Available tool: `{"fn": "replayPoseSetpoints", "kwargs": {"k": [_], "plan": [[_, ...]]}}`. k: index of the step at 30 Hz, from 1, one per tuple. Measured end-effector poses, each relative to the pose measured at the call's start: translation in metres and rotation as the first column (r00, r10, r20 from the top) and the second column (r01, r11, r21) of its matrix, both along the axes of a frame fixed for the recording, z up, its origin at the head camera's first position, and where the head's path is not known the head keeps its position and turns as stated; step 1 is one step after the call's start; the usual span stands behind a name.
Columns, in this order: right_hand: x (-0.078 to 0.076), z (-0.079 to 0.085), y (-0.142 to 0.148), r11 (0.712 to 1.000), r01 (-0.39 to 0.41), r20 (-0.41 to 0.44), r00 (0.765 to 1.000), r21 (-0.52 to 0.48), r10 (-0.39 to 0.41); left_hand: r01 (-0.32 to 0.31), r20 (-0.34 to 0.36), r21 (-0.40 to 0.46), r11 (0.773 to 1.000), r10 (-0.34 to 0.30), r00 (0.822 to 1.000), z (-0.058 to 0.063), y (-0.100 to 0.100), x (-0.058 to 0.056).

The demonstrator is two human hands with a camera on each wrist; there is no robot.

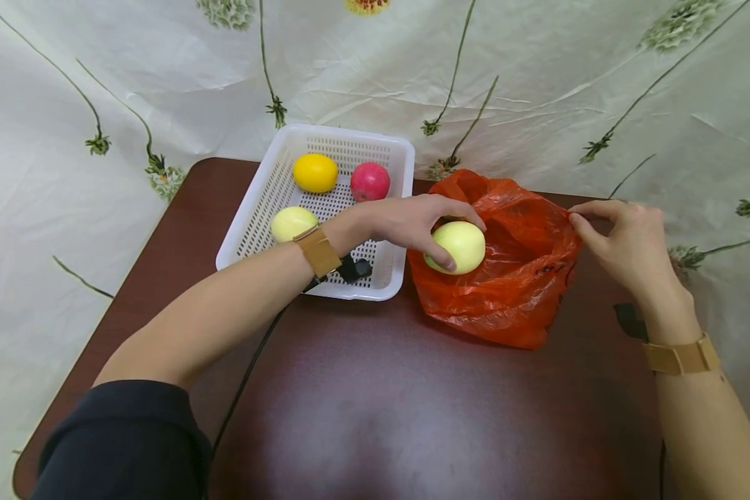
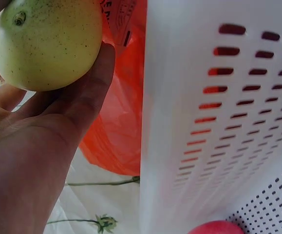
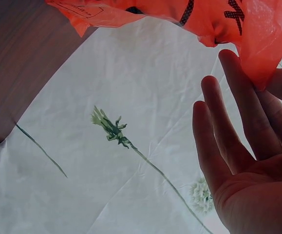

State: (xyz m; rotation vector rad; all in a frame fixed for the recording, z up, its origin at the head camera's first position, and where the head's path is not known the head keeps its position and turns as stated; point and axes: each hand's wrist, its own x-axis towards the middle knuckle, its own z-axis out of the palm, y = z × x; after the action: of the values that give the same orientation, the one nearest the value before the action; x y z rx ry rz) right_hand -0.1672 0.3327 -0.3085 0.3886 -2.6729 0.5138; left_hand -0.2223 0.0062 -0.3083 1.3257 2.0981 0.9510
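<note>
Right at the mouth of the red bag point(image 1: 506, 298), the left hand point(image 1: 415, 221) gripped a pale-green fruit point(image 1: 464, 244), while the right hand point(image 1: 631, 239) pinched the bag's right edge!

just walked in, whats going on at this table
A person's left hand holds a pale green fruit at a red plastic bag, while the right hand pinches the bag's edge. In the white basket beside the bag lie a yellow fruit, a red fruit and a second pale green one.
</note>
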Motion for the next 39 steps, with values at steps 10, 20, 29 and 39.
{"fn": "replayPoseSetpoints", "kwargs": {"k": [10,20,29,39], "plan": [[0.002,-0.001,-0.001,1.0,-0.009,-0.001,1.0,-0.002,0.009,-0.014,0.02,-0.021,1.0,0.015,1.0,-0.003,0.007,0.002],[0.003,-0.002,0.001,1.0,-0.013,-0.021,1.0,-0.001,0.013,-0.007,0.046,-0.023,1.0,0.008,0.999,-0.005,0.016,0.0],[0.004,-0.002,0.001,1.0,-0.005,-0.009,1.0,-0.002,0.005,-0.01,0.055,-0.046,0.999,0.012,0.998,-0.003,0.025,0.002],[0.006,-0.003,0.005,1.0,0.002,-0.009,1.0,-0.007,-0.002,-0.023,0.056,-0.061,0.998,0.027,0.998,-0.011,0.036,0.002]]}}
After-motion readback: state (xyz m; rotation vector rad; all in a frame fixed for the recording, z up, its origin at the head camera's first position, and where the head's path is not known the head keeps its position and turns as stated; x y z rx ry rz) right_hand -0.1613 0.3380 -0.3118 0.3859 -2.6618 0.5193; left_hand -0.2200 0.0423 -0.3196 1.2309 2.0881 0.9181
